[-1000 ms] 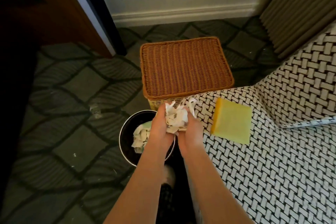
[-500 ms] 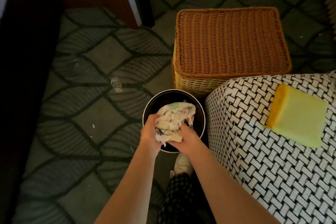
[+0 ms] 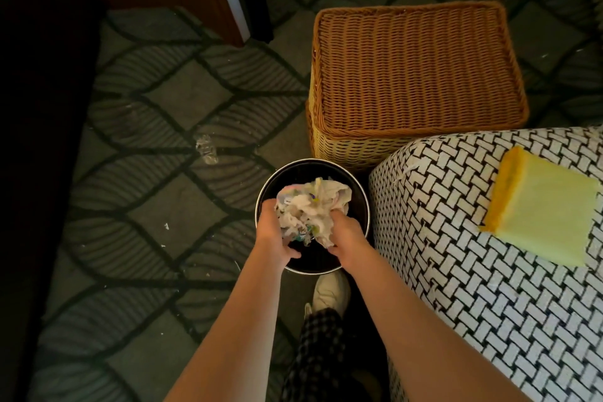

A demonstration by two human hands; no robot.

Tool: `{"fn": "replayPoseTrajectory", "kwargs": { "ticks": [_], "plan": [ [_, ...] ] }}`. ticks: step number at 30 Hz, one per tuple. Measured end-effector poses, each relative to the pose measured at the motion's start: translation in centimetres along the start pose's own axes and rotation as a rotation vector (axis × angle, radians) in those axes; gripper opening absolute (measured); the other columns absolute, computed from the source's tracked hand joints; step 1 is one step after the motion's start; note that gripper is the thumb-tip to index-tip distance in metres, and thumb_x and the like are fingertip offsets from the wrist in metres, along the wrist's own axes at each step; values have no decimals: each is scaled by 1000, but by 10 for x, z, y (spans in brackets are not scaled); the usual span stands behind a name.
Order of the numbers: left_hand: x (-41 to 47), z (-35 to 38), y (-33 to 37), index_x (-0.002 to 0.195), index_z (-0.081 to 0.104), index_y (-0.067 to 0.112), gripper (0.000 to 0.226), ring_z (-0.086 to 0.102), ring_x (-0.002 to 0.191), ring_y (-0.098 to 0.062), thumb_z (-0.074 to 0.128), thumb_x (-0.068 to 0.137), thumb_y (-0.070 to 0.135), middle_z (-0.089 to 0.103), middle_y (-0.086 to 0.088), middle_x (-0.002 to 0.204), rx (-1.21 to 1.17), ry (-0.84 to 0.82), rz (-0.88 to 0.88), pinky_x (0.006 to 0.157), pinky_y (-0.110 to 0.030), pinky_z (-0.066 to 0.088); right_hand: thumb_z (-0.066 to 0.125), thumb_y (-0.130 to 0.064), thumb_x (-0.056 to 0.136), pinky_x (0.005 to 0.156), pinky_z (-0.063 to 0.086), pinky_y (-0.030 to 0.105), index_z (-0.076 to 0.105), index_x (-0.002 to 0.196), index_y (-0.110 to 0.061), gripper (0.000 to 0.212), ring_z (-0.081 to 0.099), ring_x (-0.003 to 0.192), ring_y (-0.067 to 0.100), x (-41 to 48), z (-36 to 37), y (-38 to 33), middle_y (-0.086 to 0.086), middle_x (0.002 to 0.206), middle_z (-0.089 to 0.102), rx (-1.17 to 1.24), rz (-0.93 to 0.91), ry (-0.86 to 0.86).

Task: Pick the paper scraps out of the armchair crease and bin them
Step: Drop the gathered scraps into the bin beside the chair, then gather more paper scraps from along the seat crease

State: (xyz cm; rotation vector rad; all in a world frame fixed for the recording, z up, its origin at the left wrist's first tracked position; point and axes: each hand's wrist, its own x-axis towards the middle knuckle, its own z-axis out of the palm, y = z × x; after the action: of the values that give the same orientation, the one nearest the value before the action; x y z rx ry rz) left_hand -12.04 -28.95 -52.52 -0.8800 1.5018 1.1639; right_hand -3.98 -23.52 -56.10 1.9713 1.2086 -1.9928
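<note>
Holding a big wad of paper scraps between our two hands, we are right over the bin. The bin is round and black and sits on the carpet, just beside the front corner of the armchair and near the wicker basket.

Our left hand presses on the left side of the wad. Our right hand presses on the right side. Both hands are curled, with the fingers bent around the paper and squeezing it from the two sides. Neither hand is spread flat. The wad is crumpled and lumpy, with no long side that we can tell. It sits right between the hands, so both are just as near to it.

What matters most is that the wad is straight above the mouth of the bin, inside the ring of its rim. The bin lies under and a little ahead of our hands. We think all that is left is to spread our hands apart so the paper drops down.

Some tiny white bits lie on the carpet to the left of the bin. A yellow sponge rests on the armchair, well apart from our hands. We cannot see the armchair crease, so we cannot tell if more paper is left there.
</note>
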Motion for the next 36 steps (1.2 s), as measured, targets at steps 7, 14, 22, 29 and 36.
{"fn": "replayPoseTrajectory", "kwargs": {
  "ticks": [7, 14, 22, 29, 36],
  "plan": [
    [-12, 31, -5, 120, 57, 17, 30, 56, 94, -21, 47, 93, 22, 60, -4, 102, 172, 33, 241, 88, -33, 43, 52, -9, 89, 58, 42, 4, 65, 98, -16, 17, 56, 72, 2, -55, -32, -35, -6, 90, 64, -242, -587, 300],
    [-56, 94, -5, 98, 65, 9, 15, 62, 102, -26, 60, 85, 2, 65, -12, 106, 530, -354, 610, 94, -38, 48, 57, -7, 87, 58, 39, 5, 61, 112, -9, 26, 52, 75, 8, -72, -76, -65, 6, 118, 52, -344, -840, 631],
    [-48, 123, -20, 80, 64, 12, 13, 64, 84, -23, 62, 83, -1, 64, -1, 75, 537, -269, 632, 87, -41, 54, 47, -8, 93, 76, 42, 27, 58, 120, -5, 30, 54, 101, 26, -57, -99, -72, 12, 121, 46, -706, -687, 619],
    [-42, 94, -14, 91, 63, 3, 15, 59, 64, -14, 57, 84, -9, 61, -5, 70, 297, -187, 450, 53, -14, 52, 48, -10, 93, 69, 30, 13, 65, 102, -6, 20, 56, 93, 18, -55, -70, -64, 7, 105, 61, -693, -708, 401],
    [-5, 30, 0, 78, 69, 17, 21, 65, 86, -25, 59, 83, -1, 68, -5, 82, 513, 44, 512, 91, -37, 52, 57, -10, 87, 82, 47, 20, 71, 99, -9, 18, 64, 92, 17, -26, -18, -41, 6, 97, 70, -374, -424, 140]
  ]
}}
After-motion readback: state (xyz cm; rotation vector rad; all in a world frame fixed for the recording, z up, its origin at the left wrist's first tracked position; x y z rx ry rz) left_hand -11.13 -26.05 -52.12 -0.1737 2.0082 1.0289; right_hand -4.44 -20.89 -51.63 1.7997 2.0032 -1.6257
